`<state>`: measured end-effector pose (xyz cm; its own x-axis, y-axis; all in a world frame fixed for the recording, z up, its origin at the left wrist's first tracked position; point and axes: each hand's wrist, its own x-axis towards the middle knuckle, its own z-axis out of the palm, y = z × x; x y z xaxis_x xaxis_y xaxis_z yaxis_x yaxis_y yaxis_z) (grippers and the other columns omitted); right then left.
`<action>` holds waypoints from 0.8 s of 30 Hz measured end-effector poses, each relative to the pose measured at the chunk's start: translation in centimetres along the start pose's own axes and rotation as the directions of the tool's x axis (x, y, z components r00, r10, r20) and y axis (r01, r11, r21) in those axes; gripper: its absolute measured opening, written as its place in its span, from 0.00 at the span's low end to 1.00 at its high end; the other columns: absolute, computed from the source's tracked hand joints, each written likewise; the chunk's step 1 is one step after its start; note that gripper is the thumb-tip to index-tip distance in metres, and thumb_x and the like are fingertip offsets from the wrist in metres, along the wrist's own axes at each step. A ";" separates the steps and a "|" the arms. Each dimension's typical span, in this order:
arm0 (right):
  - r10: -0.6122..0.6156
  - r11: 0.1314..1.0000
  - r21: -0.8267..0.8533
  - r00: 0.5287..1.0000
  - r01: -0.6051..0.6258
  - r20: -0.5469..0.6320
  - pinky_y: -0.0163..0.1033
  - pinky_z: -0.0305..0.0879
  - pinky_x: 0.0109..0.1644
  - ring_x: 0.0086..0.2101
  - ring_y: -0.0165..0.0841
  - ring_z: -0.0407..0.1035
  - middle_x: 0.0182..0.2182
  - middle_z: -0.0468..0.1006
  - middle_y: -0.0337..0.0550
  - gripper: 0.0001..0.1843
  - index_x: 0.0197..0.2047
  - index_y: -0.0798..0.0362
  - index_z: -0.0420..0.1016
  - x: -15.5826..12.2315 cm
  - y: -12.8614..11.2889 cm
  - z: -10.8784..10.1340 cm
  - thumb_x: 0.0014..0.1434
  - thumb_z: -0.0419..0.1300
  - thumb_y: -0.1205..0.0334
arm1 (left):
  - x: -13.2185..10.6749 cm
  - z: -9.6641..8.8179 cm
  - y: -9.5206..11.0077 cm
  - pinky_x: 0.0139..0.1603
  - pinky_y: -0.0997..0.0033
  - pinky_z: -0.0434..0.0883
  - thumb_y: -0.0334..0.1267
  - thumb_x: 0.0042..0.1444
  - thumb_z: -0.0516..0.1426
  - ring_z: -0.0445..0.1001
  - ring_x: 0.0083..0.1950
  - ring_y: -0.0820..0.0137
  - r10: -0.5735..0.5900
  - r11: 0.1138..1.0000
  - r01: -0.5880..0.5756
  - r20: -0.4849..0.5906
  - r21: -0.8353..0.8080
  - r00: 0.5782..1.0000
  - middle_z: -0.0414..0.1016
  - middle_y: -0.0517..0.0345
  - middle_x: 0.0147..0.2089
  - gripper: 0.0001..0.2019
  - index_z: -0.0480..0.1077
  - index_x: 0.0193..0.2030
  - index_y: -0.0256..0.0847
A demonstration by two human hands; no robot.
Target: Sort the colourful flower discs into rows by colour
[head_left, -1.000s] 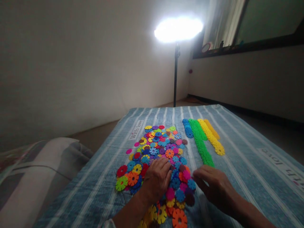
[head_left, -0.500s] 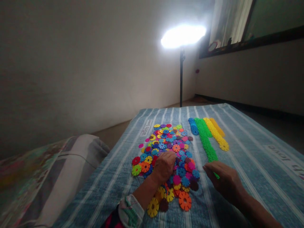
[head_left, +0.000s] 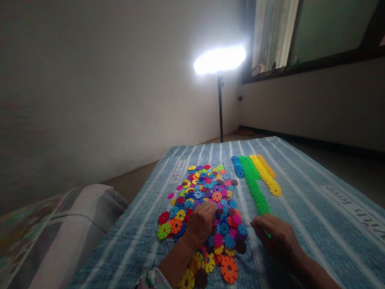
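My left hand (head_left: 202, 220) rests low over a heap of notched plastic discs (head_left: 217, 196) in many colours. Its fingers curl down among them, and whatever they pinch is hidden. Just below the near end of a long green row of overlapping discs (head_left: 255, 192), my right hand (head_left: 276, 233) is closed palm down. A green notched disc (head_left: 268, 235) peeks out under its fingers; most of it is covered. Left of the green row lies a short blue row (head_left: 238, 166). On its right are a yellow row (head_left: 265, 175) and an orange row (head_left: 267, 165).
A blue striped cloth (head_left: 313, 224) covers the table. Behind its far edge stands a bright lamp (head_left: 220, 60) on a black pole. A grey and white folded cover (head_left: 75, 224) lies at the left, lower than the tabletop. A window (head_left: 327, 32) is at upper right.
The view has shifted, so everything sits slightly lower and further left. Both hands keep nearly the same places over the heap and by the green row.
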<state>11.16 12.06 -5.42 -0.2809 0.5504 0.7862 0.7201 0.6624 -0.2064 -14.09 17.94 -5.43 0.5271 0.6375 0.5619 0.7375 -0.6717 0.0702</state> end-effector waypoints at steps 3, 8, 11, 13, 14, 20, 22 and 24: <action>-0.006 1.000 0.006 1.000 0.006 0.006 0.33 0.56 0.30 0.24 0.28 0.65 0.22 0.70 0.38 0.11 0.32 0.54 0.70 -0.1 0.0 0.0 0.66 0.51 0.67 | -0.1 0.0 -0.1 0.47 0.62 0.76 0.28 0.60 0.49 0.77 0.44 0.64 0.007 1.000 -0.007 -0.006 0.002 1.000 0.79 0.51 0.39 0.11 0.72 0.40 0.38; -0.004 1.000 0.002 1.000 0.004 -0.013 0.33 0.56 0.30 0.24 0.28 0.65 0.23 0.72 0.38 0.11 0.33 0.54 0.70 -0.3 0.2 0.2 0.66 0.51 0.67 | 0.0 -0.2 -0.1 0.45 0.62 0.77 0.29 0.61 0.48 0.78 0.41 0.65 0.022 0.999 -0.021 -0.033 0.025 0.999 0.79 0.51 0.38 0.11 0.72 0.38 0.38; 0.004 1.000 0.003 0.999 -0.004 -0.032 0.33 0.56 0.31 0.25 0.28 0.65 0.23 0.72 0.39 0.11 0.32 0.54 0.70 -0.4 0.4 0.3 0.66 0.51 0.67 | 0.0 -0.2 -0.2 0.44 0.63 0.77 0.29 0.61 0.47 0.78 0.41 0.65 0.033 0.999 -0.031 -0.042 0.034 0.999 0.79 0.51 0.38 0.12 0.72 0.39 0.38; 0.004 1.000 0.002 0.999 -0.004 -0.050 0.32 0.55 0.31 0.24 0.28 0.65 0.23 0.71 0.38 0.11 0.31 0.53 0.70 -0.3 0.5 0.4 0.66 0.51 0.67 | -0.1 0.0 -0.4 0.45 0.64 0.77 0.29 0.61 0.47 0.78 0.42 0.65 0.044 0.998 -0.041 -0.071 0.037 0.996 0.79 0.51 0.38 0.13 0.73 0.40 0.38; 0.003 1.000 -0.001 0.998 -0.003 -0.058 0.32 0.55 0.31 0.24 0.28 0.64 0.22 0.70 0.37 0.12 0.31 0.53 0.69 -0.3 0.5 0.4 0.66 0.51 0.67 | -0.2 0.2 -0.5 0.45 0.63 0.77 0.30 0.61 0.47 0.78 0.42 0.65 0.049 0.998 -0.045 -0.091 0.040 0.995 0.79 0.50 0.39 0.13 0.73 0.41 0.38; 0.013 1.000 -0.009 0.998 -0.014 -0.057 0.31 0.54 0.31 0.24 0.27 0.64 0.21 0.70 0.37 0.13 0.30 0.53 0.70 -0.3 0.7 0.6 0.66 0.50 0.66 | -0.7 1.4 -1.3 0.47 0.63 0.76 0.31 0.62 0.46 0.78 0.44 0.65 0.045 0.998 -0.040 -0.127 0.044 0.991 0.80 0.50 0.41 0.14 0.74 0.43 0.39; 0.019 1.000 -0.018 0.998 -0.020 -0.052 0.32 0.55 0.31 0.24 0.27 0.64 0.21 0.70 0.37 0.14 0.30 0.53 0.70 -0.5 0.8 0.8 0.66 0.50 0.66 | -0.8 1.3 -1.3 0.47 0.63 0.76 0.31 0.62 0.46 0.78 0.44 0.66 0.050 0.998 -0.045 -0.128 0.044 0.990 0.80 0.50 0.41 0.14 0.74 0.43 0.39; 0.025 0.999 -0.032 0.999 -0.026 -0.042 0.32 0.55 0.31 0.24 0.27 0.64 0.22 0.71 0.38 0.15 0.29 0.53 0.71 -0.7 0.8 0.9 0.67 0.49 0.65 | -0.7 1.0 -1.1 0.47 0.63 0.77 0.32 0.62 0.46 0.78 0.45 0.66 0.047 0.998 -0.042 -0.124 0.041 0.991 0.80 0.50 0.41 0.15 0.74 0.43 0.39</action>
<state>11.35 12.67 -6.66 -0.2361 0.5452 0.8044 0.7473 0.6310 -0.2083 -14.84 18.57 -6.72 0.5047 0.5531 0.6628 0.7314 -0.6819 0.0122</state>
